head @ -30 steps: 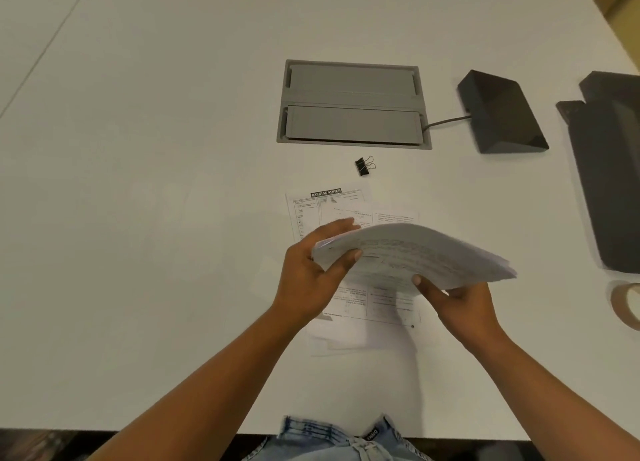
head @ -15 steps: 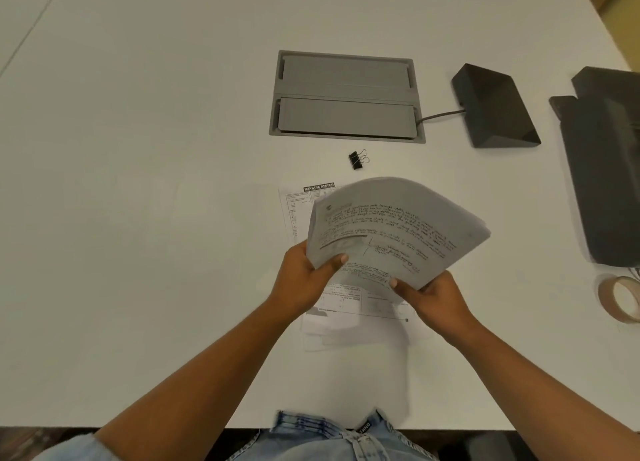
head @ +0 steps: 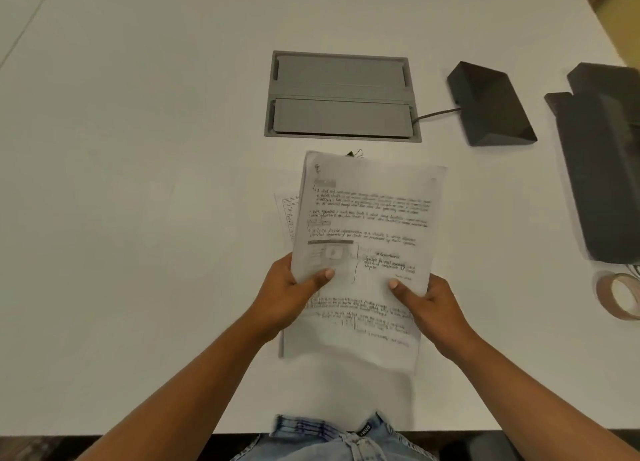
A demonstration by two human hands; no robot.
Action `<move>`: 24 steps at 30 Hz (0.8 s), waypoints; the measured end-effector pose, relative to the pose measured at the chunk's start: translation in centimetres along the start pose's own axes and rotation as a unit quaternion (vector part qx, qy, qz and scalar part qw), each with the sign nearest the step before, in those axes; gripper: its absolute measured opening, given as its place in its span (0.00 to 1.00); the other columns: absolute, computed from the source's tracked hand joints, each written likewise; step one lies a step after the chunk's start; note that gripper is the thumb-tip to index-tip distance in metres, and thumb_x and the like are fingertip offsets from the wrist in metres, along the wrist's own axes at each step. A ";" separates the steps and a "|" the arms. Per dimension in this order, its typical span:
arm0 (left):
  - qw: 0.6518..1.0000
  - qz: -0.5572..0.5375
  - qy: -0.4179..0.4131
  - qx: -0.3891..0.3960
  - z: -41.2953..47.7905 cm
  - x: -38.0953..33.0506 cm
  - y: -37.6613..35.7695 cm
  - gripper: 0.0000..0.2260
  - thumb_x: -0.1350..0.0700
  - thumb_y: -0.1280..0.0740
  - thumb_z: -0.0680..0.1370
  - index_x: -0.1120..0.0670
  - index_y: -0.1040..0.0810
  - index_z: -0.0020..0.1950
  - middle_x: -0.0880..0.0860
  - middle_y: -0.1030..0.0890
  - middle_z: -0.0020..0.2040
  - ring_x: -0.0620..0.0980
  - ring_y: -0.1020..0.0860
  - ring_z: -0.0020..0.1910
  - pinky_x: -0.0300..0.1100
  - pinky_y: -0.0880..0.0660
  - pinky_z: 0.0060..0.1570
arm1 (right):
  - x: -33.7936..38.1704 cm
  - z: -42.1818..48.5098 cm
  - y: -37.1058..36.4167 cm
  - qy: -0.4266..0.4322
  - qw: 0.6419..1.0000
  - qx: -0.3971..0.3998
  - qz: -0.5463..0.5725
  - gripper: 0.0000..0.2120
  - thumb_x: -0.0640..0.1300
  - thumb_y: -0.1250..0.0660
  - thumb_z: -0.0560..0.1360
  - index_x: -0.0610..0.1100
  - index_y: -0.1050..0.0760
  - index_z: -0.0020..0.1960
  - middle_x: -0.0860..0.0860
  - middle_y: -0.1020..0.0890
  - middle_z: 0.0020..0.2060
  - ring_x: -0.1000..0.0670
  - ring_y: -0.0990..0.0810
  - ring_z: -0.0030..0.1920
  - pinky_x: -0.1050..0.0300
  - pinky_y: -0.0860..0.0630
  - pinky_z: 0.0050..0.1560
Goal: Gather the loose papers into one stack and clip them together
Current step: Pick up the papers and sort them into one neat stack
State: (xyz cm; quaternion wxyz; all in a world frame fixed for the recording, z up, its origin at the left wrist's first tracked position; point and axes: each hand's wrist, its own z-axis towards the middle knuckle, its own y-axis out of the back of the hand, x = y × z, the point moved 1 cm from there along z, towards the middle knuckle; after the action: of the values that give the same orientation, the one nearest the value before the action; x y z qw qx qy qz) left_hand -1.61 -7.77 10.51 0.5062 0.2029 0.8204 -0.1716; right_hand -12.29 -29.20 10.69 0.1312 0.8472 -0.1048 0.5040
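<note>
One white table lies below. I hold one handwritten paper stack, my left hand and right hand gripping its lower sides. One printed sheet lies beyond my left hand; one binder clip peeks past the stack's far edge.

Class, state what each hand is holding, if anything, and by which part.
The stack of papers, held by both: the left hand grips its near left edge, the right hand its near right edge, thumbs on the front.
</note>
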 end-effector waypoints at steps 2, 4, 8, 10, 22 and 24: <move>1.000 -0.002 0.022 -0.009 -0.6 0.4 0.0 0.12 0.54 0.30 0.77 0.50 0.20 0.60 0.51 0.13 0.53 0.51 0.14 0.49 0.50 0.16 0.47 | 0.2 -0.1 -0.4 -0.012 1.000 0.007 0.008 0.12 0.44 0.31 0.76 0.47 0.20 0.59 0.52 0.13 0.52 0.50 0.14 0.51 0.53 0.17 0.50; 0.998 -0.018 0.040 -0.036 -1.2 0.9 0.5 0.11 0.55 0.31 0.78 0.51 0.19 0.61 0.52 0.13 0.53 0.52 0.14 0.49 0.53 0.16 0.47 | 0.2 -0.2 -0.7 -0.027 0.999 0.028 0.009 0.12 0.44 0.31 0.76 0.47 0.19 0.59 0.52 0.13 0.52 0.50 0.14 0.51 0.54 0.17 0.49; 0.995 -0.051 0.063 -0.054 -2.3 1.5 2.5 0.12 0.58 0.31 0.78 0.55 0.20 0.62 0.55 0.13 0.52 0.57 0.14 0.48 0.56 0.17 0.47 | 0.0 0.3 -0.5 -0.061 0.997 0.042 -0.001 0.11 0.47 0.31 0.76 0.49 0.19 0.57 0.52 0.13 0.51 0.55 0.14 0.49 0.63 0.20 0.44; 0.994 -0.065 0.064 -0.054 -2.7 1.6 3.7 0.12 0.58 0.31 0.78 0.57 0.20 0.61 0.58 0.13 0.52 0.60 0.14 0.49 0.58 0.17 0.47 | -0.7 1.2 0.3 -0.076 0.997 -0.019 -0.026 0.10 0.52 0.31 0.76 0.50 0.18 0.54 0.52 0.14 0.50 0.50 0.16 0.52 0.55 0.19 0.48; 0.985 -0.097 0.051 -0.131 -5.8 2.2 9.4 0.41 0.37 0.17 0.50 0.55 0.18 0.58 0.59 0.13 0.49 0.61 0.14 0.45 0.51 0.16 0.38 | -6.9 2.8 1.0 -0.187 0.869 -0.170 -0.426 0.43 0.63 0.23 0.61 0.40 0.33 0.65 0.42 0.26 0.58 0.39 0.22 0.58 0.47 0.22 0.52; 0.984 -0.100 0.043 -0.138 -6.2 2.3 9.5 0.40 0.37 0.17 0.50 0.55 0.18 0.57 0.59 0.13 0.50 0.61 0.14 0.45 0.51 0.16 0.38 | -7.0 2.9 0.8 -0.185 0.880 -0.174 -0.401 0.43 0.60 0.20 0.59 0.40 0.34 0.64 0.42 0.24 0.57 0.39 0.21 0.56 0.47 0.22 0.50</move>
State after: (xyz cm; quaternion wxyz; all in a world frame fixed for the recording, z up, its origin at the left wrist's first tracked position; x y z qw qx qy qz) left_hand -2.45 3.78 10.41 0.4740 0.0551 0.8734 -0.0974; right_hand -13.39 -30.62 3.30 0.4452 0.8582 0.1355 0.2166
